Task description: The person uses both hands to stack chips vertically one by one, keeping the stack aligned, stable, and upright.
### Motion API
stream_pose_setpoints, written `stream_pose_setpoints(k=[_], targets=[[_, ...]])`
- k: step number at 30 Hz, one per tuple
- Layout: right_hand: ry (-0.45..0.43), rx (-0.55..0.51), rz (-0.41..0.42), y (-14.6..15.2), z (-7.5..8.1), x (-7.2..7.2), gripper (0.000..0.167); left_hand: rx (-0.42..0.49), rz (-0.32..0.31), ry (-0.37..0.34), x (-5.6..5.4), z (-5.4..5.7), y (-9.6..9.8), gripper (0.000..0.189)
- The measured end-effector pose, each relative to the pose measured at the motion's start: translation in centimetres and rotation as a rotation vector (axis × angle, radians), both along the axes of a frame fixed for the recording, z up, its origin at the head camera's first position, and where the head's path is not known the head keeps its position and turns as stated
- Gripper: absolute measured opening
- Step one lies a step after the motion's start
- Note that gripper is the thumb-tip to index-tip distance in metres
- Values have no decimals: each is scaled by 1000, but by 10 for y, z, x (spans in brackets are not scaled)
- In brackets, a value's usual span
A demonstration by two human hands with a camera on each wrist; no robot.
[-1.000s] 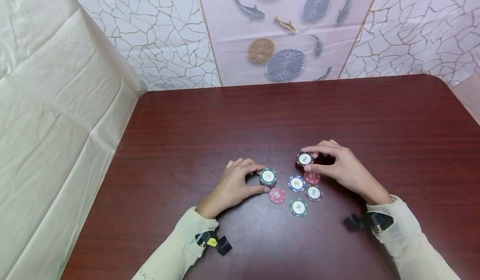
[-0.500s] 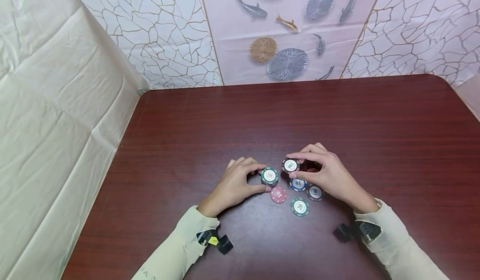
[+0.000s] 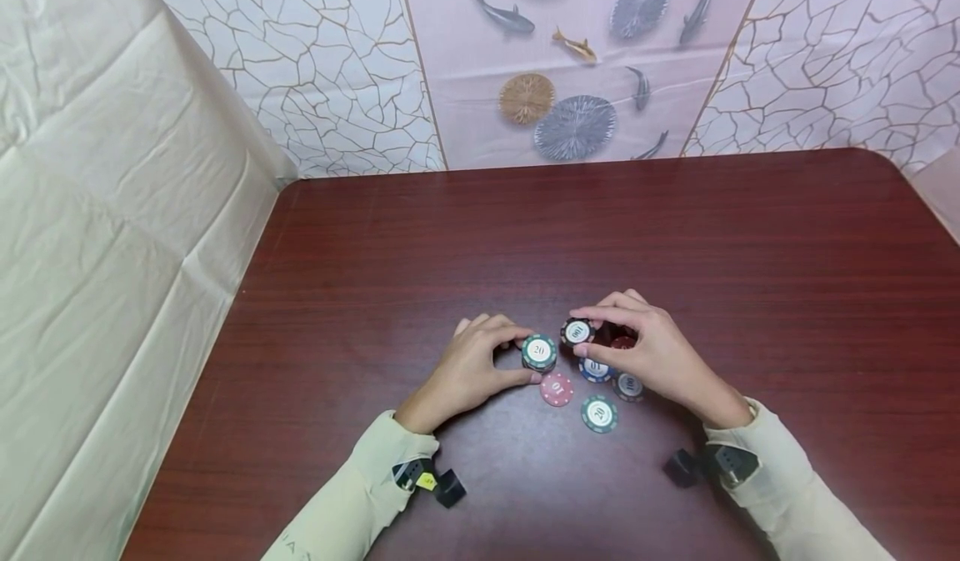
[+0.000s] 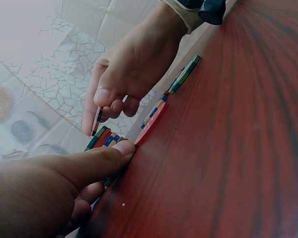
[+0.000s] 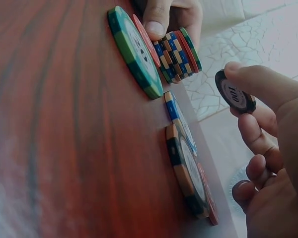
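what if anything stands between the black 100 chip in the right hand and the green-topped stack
Nothing visible. The right hand holds the black 100 chip above the table, with only open air between it and the green-topped stack that the left hand grips. The blue 10 chip lies lower, on the table.

Black 100 chip (image 3: 577,332) — aloft, perhaps tilted — near green-topped stack (image 3: 539,350).

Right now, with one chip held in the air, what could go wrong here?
The black 100 chip could slip, since the right hand pinches it only by its edge. The green-topped stack might shift or topple if the left hand gripping it jerks. The loose red chip lying close to that hand could get nudged.
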State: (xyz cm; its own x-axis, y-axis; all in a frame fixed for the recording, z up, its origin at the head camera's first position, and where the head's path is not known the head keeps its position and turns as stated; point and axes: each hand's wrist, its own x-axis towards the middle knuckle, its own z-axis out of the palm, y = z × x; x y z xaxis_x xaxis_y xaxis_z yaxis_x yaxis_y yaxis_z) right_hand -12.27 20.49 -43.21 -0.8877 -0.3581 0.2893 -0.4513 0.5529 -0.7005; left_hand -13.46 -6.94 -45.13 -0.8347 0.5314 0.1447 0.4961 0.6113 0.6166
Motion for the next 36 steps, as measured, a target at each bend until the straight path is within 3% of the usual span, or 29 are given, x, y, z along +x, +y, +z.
stream_pose_setpoints(k=[10, 26, 36], targets=[[25, -19, 57, -6, 0, 0, 46, -12, 3, 0, 0, 0, 0, 52], [-240, -155, 13, -18, 0, 3, 39, -12, -1, -2, 0, 0, 0, 52], [-305, -197, 0, -25, -1, 4, 37, -4, -7, -3, 0, 0, -1, 51]])
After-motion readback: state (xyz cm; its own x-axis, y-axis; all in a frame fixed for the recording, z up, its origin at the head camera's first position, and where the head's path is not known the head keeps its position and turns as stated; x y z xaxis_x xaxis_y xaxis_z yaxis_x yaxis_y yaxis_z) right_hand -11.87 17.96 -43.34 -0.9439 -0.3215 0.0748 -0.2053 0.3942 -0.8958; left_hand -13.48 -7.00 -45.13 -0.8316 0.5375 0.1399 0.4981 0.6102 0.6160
